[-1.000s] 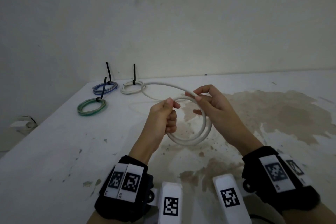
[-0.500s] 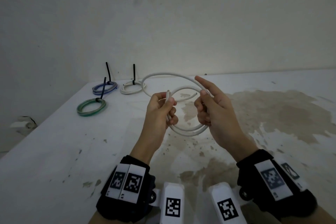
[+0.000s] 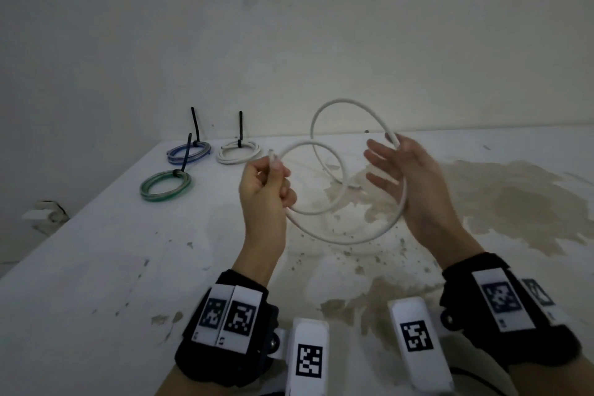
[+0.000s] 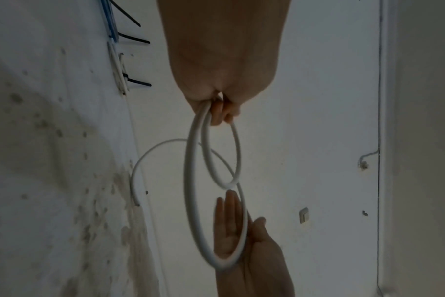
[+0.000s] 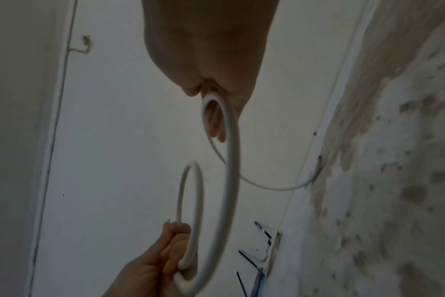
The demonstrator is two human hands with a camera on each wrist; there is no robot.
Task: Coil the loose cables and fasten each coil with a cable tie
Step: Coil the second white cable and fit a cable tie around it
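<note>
head view: right hand (image 3: 408, 183) has opened its fingers inside the springing white cable (image 3: 340, 236), left hand (image 3: 265, 185) still pinches it, so coiling is unfinished.

Three tied coils (image 3: 237, 154); one loose cable (image 3: 347, 236); two hands (image 3: 263, 185).

The held cable (image 3: 345, 236) is white. On the white, brown-stained table (image 3: 96, 283) lie a green coil (image 3: 166, 186), a blue coil (image 3: 189, 152) and a white coil (image 3: 238, 153), each with a black cable tie (image 3: 240, 125).
</note>
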